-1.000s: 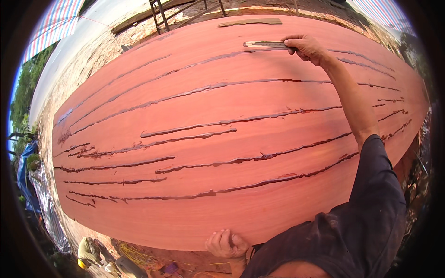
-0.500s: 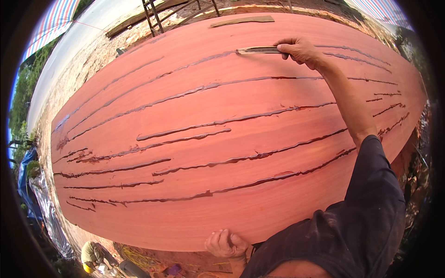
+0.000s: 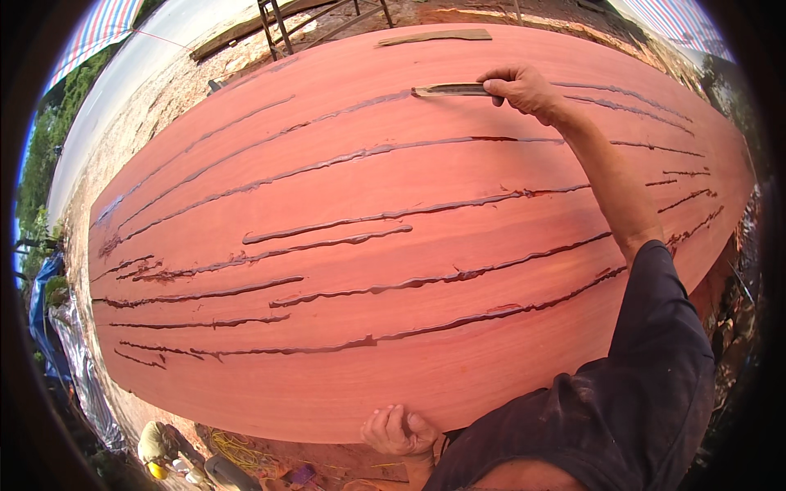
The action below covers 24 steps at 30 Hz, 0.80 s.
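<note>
A large reddish wooden slab spreads before me, streaked with long lines of dark, wet-looking paste. At its far side my right hand is closed around a thin wooden stick. The stick's left tip touches or hovers just over a paste line; which of the two I cannot tell. My left hand rests on the slab's near edge with loosely bent fingers and holds nothing.
Another flat wood strip lies along the far edge of the slab. Beyond it stands a dark metal frame. At the lower left a person crouches on the ground, near yellow cord. Blue sheeting hangs at left.
The stick in my right hand has shifted slightly left along the paste line. My left hand stays at the near edge.
</note>
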### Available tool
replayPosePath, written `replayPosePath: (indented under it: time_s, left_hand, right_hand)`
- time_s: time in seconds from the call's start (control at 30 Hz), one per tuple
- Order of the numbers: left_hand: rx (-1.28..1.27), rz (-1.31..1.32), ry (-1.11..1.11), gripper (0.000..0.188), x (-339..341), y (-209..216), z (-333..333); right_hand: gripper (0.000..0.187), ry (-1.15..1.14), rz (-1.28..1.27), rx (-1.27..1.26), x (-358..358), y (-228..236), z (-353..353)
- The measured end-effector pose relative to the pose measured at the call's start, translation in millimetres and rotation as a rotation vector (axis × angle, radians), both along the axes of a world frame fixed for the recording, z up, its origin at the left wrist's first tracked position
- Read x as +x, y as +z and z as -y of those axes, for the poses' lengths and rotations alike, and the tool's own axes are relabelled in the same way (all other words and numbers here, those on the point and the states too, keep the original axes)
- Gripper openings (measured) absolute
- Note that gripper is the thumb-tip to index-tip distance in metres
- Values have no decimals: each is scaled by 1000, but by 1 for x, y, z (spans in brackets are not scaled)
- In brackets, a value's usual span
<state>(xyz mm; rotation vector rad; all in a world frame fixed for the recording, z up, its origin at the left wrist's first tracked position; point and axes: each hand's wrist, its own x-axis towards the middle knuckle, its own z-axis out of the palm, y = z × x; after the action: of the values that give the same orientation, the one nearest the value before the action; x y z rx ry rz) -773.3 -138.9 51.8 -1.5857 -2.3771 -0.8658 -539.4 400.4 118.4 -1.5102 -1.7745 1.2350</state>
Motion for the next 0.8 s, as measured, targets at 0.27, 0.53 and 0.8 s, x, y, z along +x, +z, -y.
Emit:
replayPosePath:
  time_s: [0.27,0.53,0.8]
  left_hand:
    - [16,11,15,29,2,2,-2]
    - [14,10,23,29,2,2,-2]
    - [2,25,32,27,2,-3,2]
  right_hand:
    - [25,28,13,24,-10,-5,-2]
    - [29,23,-11,-22,-27,-5,4]
    - [29,67,-45,42,-45,-16,1]
